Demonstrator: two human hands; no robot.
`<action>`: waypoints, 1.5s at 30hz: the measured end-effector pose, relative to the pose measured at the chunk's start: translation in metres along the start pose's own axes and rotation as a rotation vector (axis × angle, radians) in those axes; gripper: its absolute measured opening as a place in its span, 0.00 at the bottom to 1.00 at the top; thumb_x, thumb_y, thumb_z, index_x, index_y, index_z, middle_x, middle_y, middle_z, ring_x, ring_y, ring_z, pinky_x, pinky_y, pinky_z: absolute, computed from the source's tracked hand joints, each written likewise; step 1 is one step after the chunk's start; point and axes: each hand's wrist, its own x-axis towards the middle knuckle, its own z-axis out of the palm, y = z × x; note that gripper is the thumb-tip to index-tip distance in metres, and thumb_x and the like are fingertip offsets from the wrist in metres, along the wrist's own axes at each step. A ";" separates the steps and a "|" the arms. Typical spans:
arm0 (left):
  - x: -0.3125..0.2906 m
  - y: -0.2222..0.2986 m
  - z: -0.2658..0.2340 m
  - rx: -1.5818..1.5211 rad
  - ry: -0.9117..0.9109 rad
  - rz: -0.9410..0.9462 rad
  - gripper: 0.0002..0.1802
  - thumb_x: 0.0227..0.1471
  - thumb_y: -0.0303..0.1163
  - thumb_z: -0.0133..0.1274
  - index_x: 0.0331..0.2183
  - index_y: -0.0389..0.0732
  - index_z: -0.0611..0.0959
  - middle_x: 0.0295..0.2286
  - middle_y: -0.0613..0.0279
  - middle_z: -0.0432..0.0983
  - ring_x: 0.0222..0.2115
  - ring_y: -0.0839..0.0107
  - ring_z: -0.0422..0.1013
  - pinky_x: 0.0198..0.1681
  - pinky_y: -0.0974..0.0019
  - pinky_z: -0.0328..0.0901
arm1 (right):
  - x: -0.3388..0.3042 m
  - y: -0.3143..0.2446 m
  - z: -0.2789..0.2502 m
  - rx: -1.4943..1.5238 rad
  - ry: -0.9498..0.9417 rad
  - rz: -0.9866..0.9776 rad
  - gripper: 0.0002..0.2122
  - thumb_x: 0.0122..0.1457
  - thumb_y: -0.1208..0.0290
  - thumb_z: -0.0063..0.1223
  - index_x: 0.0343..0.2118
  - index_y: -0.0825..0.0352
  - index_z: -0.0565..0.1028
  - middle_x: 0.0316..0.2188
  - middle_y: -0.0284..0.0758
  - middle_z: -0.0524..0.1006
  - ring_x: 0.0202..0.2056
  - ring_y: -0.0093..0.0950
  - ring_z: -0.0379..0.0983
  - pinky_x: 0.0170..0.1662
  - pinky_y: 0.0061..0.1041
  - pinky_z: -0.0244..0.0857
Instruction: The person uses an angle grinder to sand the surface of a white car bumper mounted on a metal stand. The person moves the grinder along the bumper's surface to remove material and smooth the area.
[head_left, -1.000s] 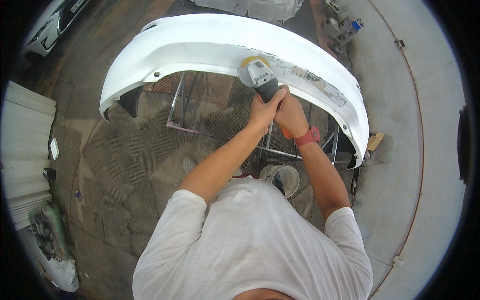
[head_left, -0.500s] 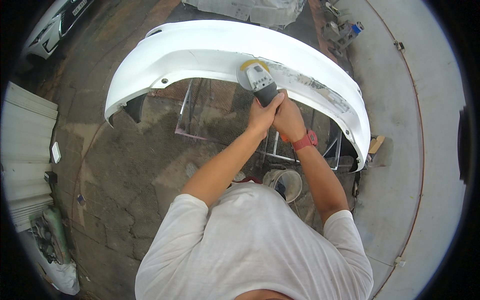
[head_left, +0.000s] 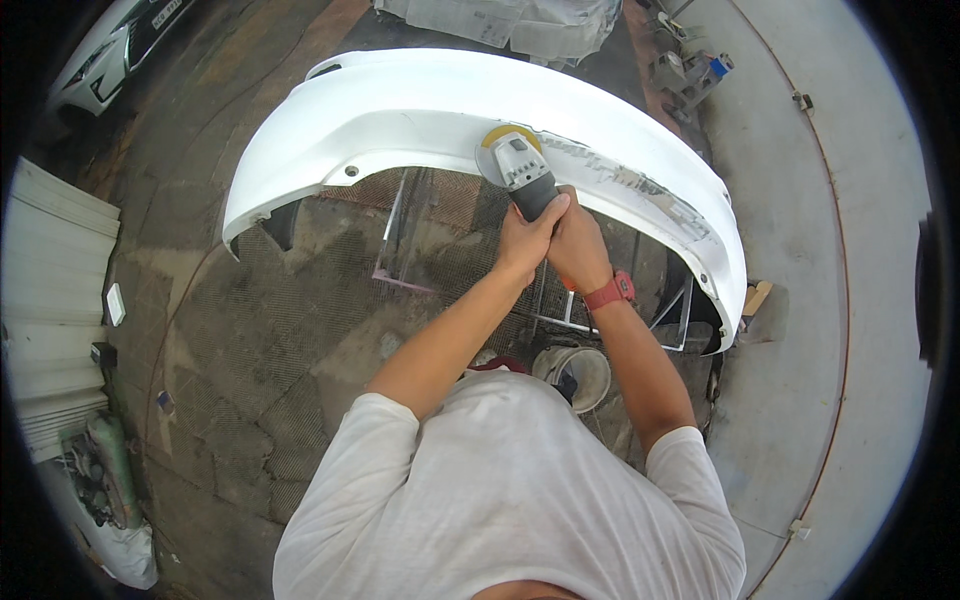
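Note:
Both my hands are wrapped around an angle grinder [head_left: 522,168] with a grey head, a dark body and a yellow disc [head_left: 512,137]. My left hand [head_left: 524,240] grips it from the left, my right hand [head_left: 578,240] from the right, close together at its rear end. The disc lies at the inner face of a white car bumper [head_left: 420,95] that arches in front of me. Right of the disc, a strip of the bumper [head_left: 625,177] looks scuffed, with grey patches. Whether the disc presses on the surface or is spinning, I cannot tell.
A metal frame stand [head_left: 400,235] is under the bumper. A bucket [head_left: 585,378] stands close by my body. At the far left is a white car [head_left: 110,60]; a covered bulky object [head_left: 510,25] lies beyond the bumper. A pale wall [head_left: 790,220] runs along the right.
The bumper and its surroundings have shifted slightly right and down in view. The grinder sits at nearly the same spot on the bumper, and both hands keep their grip.

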 end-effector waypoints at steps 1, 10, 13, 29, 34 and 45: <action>0.000 -0.001 -0.003 0.013 0.002 -0.011 0.37 0.61 0.47 0.74 0.60 0.34 0.77 0.53 0.53 0.82 0.54 0.66 0.78 0.59 0.60 0.73 | -0.001 0.000 0.001 -0.013 -0.012 -0.011 0.20 0.66 0.60 0.63 0.49 0.70 0.70 0.36 0.57 0.85 0.42 0.62 0.82 0.41 0.55 0.74; -0.001 0.014 -0.019 0.048 0.001 -0.048 0.41 0.62 0.50 0.73 0.64 0.36 0.74 0.57 0.53 0.79 0.58 0.66 0.75 0.63 0.58 0.70 | 0.005 -0.015 0.014 -0.024 -0.031 0.005 0.20 0.66 0.60 0.63 0.49 0.70 0.71 0.37 0.57 0.85 0.42 0.61 0.82 0.41 0.55 0.75; -0.001 0.011 -0.026 0.003 0.008 -0.040 0.42 0.61 0.50 0.73 0.64 0.35 0.74 0.57 0.52 0.79 0.57 0.66 0.76 0.62 0.59 0.71 | 0.003 -0.022 0.018 -0.038 -0.042 -0.019 0.20 0.66 0.60 0.63 0.49 0.70 0.71 0.37 0.57 0.85 0.42 0.61 0.82 0.41 0.55 0.75; 0.009 0.036 -0.056 0.032 0.035 -0.039 0.41 0.59 0.50 0.74 0.62 0.35 0.77 0.54 0.54 0.81 0.56 0.64 0.77 0.62 0.58 0.71 | 0.020 -0.049 0.042 -0.052 -0.058 0.009 0.20 0.64 0.58 0.65 0.49 0.68 0.71 0.37 0.56 0.85 0.42 0.61 0.83 0.43 0.54 0.76; 0.012 0.044 -0.067 0.011 -0.003 -0.059 0.41 0.60 0.50 0.74 0.61 0.34 0.77 0.54 0.53 0.81 0.56 0.64 0.77 0.61 0.58 0.71 | 0.023 -0.059 0.050 -0.068 -0.049 0.017 0.21 0.65 0.59 0.65 0.49 0.69 0.71 0.37 0.55 0.85 0.42 0.61 0.83 0.42 0.54 0.76; 0.006 0.051 -0.085 -0.017 0.070 -0.054 0.41 0.60 0.52 0.74 0.63 0.38 0.77 0.56 0.56 0.81 0.57 0.66 0.76 0.62 0.57 0.70 | 0.026 -0.075 0.067 -0.111 -0.083 -0.012 0.21 0.65 0.59 0.64 0.49 0.70 0.70 0.36 0.56 0.85 0.41 0.61 0.82 0.41 0.55 0.75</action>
